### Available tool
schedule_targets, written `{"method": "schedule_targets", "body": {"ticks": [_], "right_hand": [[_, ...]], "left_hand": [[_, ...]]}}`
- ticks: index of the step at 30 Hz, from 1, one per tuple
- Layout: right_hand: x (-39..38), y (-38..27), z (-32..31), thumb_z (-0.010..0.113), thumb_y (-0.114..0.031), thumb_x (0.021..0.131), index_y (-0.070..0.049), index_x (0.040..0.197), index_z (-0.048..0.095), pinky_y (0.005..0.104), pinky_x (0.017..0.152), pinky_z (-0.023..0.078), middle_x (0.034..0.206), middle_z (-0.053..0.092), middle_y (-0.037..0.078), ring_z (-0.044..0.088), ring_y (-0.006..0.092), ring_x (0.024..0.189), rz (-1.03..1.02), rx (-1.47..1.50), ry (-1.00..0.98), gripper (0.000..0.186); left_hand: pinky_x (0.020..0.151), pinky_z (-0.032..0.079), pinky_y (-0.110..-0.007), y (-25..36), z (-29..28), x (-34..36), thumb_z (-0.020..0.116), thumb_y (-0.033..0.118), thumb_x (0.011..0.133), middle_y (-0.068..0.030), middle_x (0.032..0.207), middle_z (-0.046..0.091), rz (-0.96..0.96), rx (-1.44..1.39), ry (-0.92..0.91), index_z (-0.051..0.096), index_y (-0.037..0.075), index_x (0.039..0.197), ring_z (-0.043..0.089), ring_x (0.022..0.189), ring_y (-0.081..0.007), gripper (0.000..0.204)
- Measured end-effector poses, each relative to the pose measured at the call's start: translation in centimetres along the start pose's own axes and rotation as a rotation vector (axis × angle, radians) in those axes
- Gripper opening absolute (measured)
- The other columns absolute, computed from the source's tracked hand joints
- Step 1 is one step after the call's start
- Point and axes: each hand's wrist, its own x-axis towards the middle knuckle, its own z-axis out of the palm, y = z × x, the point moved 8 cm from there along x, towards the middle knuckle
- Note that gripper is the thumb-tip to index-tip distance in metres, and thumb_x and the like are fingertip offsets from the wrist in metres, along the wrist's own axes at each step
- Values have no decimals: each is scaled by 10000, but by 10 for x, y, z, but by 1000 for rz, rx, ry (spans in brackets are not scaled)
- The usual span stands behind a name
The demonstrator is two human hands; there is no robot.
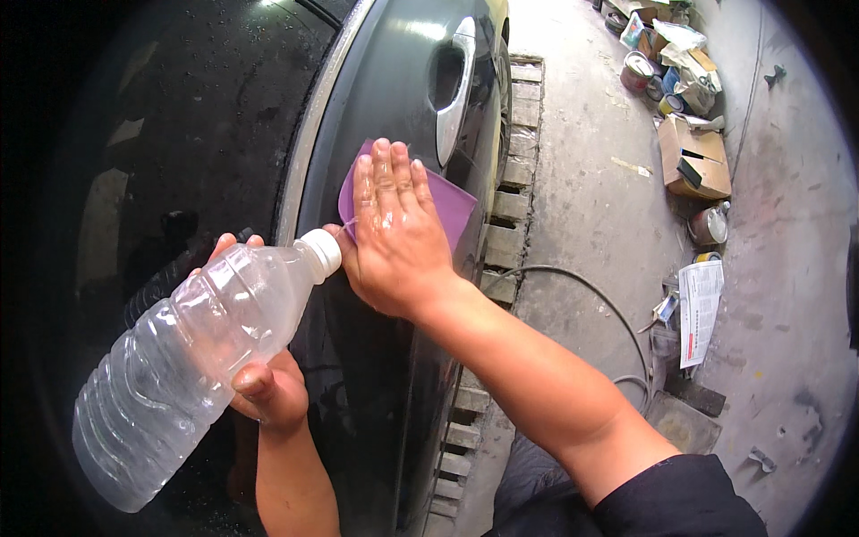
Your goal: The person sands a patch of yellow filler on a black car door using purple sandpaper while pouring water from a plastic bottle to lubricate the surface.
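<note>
My left hand [273,389] is wrapped round a clear plastic bottle [183,349] with a white cap [321,254]. The bottle is tilted, its cap up and to the right beside my right hand. A thin stream of liquid seems to leave the cap toward a purple sheet [454,204], which looks like sandpaper. Flat on that sheet lies my right hand [394,237], wet, fingers stretched out and pointing away from me, pressing it against the dark car door [371,107]. Part of the sheet is hidden under the palm. Just beyond is the door handle [456,89].
The dark, wet car window [215,116] fills the left. A slatted floor grate [506,242] runs along the car. A black hose [595,300] curves over the concrete floor. By the right wall stand a cardboard box [696,161], paint cans [637,70] and a newspaper [700,313].
</note>
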Motion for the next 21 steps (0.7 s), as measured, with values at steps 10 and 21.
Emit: {"method": "schedule_targets", "body": {"ticks": [10,21], "right_hand": [[-5,0,-3,519,-441,957,157,1441,348,550,1218,139,1541,258,381,205,493,1479,7,-49,-8,788],[-14,-2,-2,554,-459,938,149,1452,341,562,1210,154,1543,271,369,242,493,1467,12,-42,-13,824]], "left_hand": [[1116,403,-532,0,2,0,514,742,885,-241,1498,396,-32,82,-57,275,85,1507,463,1351,-406,936],[1120,397,-530,1,-1,-1,526,733,884,-246,1491,401,-37,89,-53,287,98,1503,467,1347,-403,918]]}}
